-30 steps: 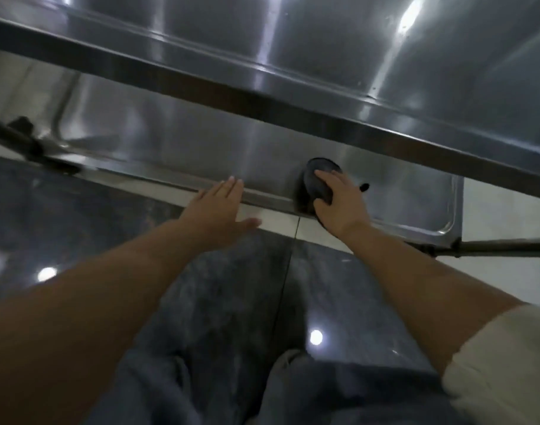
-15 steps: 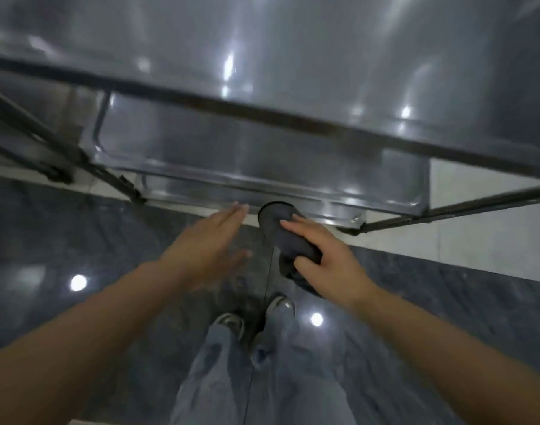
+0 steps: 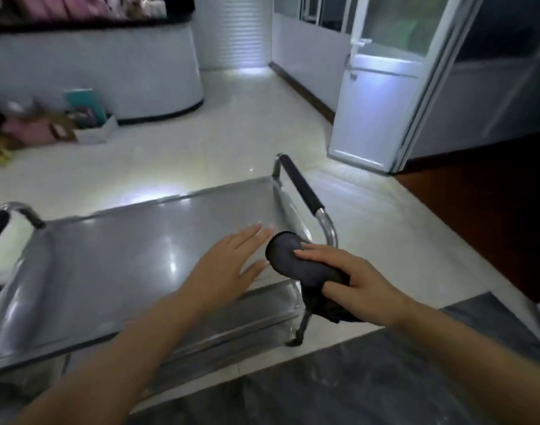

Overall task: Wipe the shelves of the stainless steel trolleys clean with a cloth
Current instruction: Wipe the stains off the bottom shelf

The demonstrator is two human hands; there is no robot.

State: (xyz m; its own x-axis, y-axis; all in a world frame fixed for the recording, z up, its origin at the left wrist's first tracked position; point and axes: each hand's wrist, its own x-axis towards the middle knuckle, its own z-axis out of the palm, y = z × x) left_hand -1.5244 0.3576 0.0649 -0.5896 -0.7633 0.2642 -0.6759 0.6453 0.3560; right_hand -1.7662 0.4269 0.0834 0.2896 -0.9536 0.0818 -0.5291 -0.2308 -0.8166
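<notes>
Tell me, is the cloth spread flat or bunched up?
Bunched up: the dark cloth is a rolled wad in the right hand.

left hand (image 3: 232, 265) flat, right hand (image 3: 354, 280) gripping

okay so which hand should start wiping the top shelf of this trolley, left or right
Right, probably. The right hand already grips the dark cloth at the top shelf's right end, near the handle. The left hand lies flat and bare on the shelf, better suited to steadying.
</notes>
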